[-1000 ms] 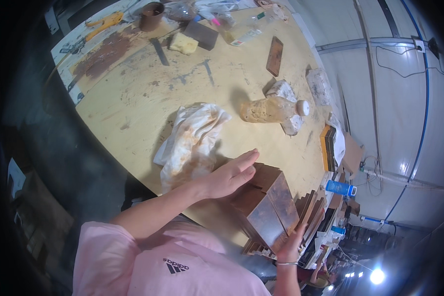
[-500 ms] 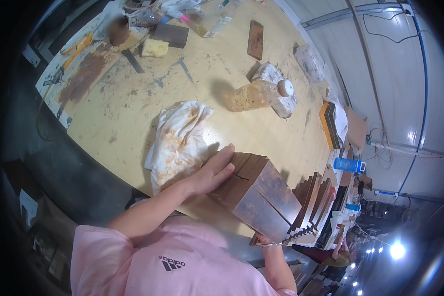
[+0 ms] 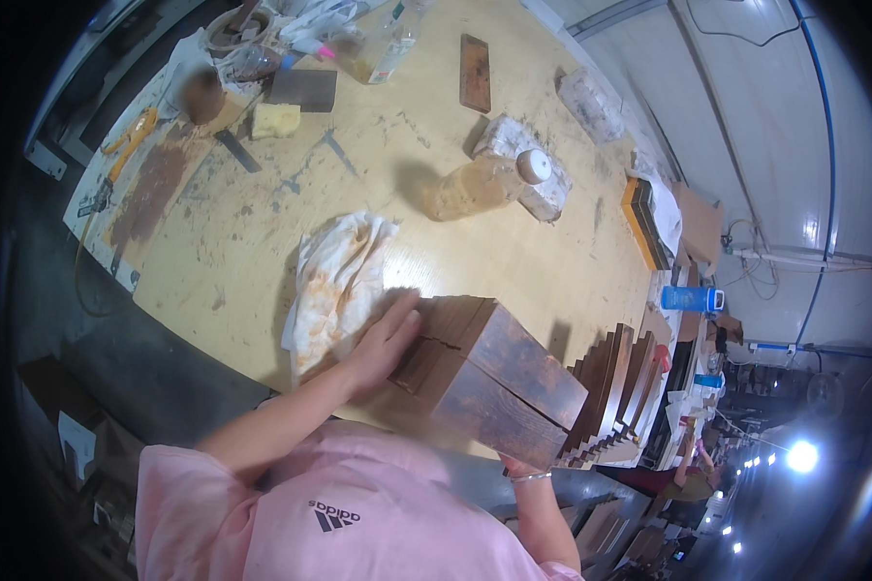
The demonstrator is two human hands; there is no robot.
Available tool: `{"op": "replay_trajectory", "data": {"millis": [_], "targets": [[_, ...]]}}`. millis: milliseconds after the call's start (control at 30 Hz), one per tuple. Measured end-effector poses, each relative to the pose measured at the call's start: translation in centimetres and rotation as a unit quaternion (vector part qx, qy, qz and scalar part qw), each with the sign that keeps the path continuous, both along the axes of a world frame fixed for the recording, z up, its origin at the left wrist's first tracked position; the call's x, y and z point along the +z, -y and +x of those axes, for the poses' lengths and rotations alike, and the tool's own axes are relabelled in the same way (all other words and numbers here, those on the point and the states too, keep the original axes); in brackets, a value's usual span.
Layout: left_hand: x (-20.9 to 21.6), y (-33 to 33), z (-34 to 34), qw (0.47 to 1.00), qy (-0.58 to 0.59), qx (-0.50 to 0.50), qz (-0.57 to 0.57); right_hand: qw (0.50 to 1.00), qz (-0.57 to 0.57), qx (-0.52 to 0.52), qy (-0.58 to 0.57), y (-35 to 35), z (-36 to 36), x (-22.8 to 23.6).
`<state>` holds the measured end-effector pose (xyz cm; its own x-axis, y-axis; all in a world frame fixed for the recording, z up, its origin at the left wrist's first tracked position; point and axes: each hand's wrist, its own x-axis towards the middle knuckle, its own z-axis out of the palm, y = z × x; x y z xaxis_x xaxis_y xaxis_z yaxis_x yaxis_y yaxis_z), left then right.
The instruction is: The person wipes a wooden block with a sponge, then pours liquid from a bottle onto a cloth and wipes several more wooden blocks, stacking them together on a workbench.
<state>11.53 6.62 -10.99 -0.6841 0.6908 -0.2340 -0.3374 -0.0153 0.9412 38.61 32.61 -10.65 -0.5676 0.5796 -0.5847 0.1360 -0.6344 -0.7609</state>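
A dark brown wooden block [image 3: 499, 382], with a stepped left end and a long seam along its face, sits at the near table edge. It looks made of several pieces laid together. My left hand [image 3: 386, 341] lies against its left end, fingers stretched flat rather than wrapped around. Under the block's near right corner is my right hand [image 3: 515, 467], a bracelet at the wrist; it supports the block, and most of its fingers are hidden beneath. Just beyond my left hand lies a crumpled white cloth [image 3: 344, 276] with orange-brown stains.
Several dark wooden mouldings [image 3: 610, 387] stand close to the block's right. A capped plastic bottle [image 3: 480, 186] leans on a wrapped bundle [image 3: 552, 194]. Farther off are a flat wooden piece [image 3: 475, 73], a yellow sponge [image 3: 276, 120], a dark block [image 3: 303, 90] and a blue bottle [image 3: 688, 298].
My left fingers have drawn back from the block's top toward its left end. The block's left part shows more. The whole view has shifted slightly.
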Motion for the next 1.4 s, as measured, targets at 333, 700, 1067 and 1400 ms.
{"op": "replay_trajectory", "data": {"millis": [333,700,1067,1400], "targets": [[0.2,5.2,2.8,0.989,-0.127,-0.015,-0.072,0.995,-0.094,0.014,0.008,5.7,-1.7,3.4],[-0.7,5.9,4.5,0.986,-0.150,0.008,-0.075,0.994,-0.103,0.042,-0.007,9.4,-2.2,6.0],[0.9,6.7,6.0,0.990,-0.117,0.028,-0.080,0.991,-0.124,0.050,-0.018,8.2,-1.2,5.5],[-0.6,3.8,0.8,0.990,-0.045,-0.032,-0.130,0.992,-0.060,0.110,0.032,1.7,-6.0,6.1]]}}
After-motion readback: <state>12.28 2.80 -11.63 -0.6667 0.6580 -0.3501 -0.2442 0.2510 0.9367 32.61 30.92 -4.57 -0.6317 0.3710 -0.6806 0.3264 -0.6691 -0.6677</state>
